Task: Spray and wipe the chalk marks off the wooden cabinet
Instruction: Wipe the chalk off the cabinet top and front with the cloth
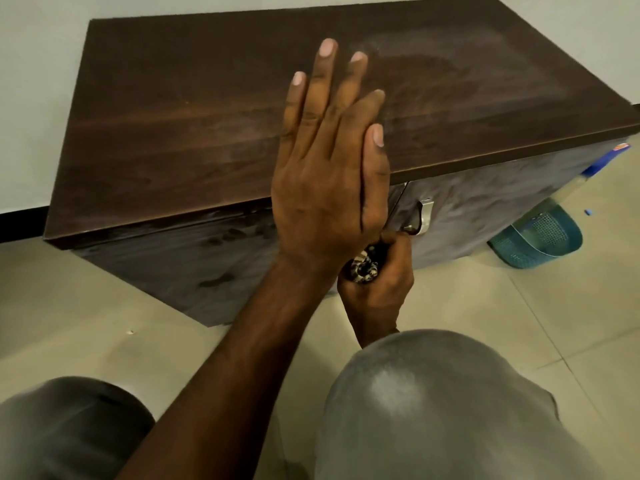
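1. The wooden cabinet (pixel 194 133) stood on a pale tiled floor (pixel 571 323) with its back against a plain light wall (pixel 38 98); a dark skirting strip (pixel 17 225) ran along the foot of that wall.
2. Its dark brown top was bare of objects, with a faint greyish haze of smears toward the far right part and streaks of grain across the middle.
3. The front face carried 2 doors meeting at a narrow seam, and a metal handle (pixel 424 216) sat on the right-hand door just beside that seam.
4. Both doors looked dull and cloudy with a chalky film, and dark blotchy patches broke that film on the left door.
5. The left hand (pixel 329 161) was spread flat, palm down, over the front edge of the top, its fingers (pixel 325 81) straight and close together, holding nothing.
6. The right hand (pixel 377 282) was low in front of the doors, just below the handle, with its fingers curled tight round a bunched patterned cloth (pixel 363 268) in black and cream.
7. Whether the cloth touched the door could not be told, since the left hand covered that spot.
8. A teal perforated plastic item (pixel 536 233) lay on the floor by the cabinet's right corner, a blue object (pixel 606 161) showed behind that corner, and a small blue scrap (pixel 586 212) lay on the tiles nearby.
9. The person's 2 knees in grey fabric (pixel 433 410) filled the bottom of the view.
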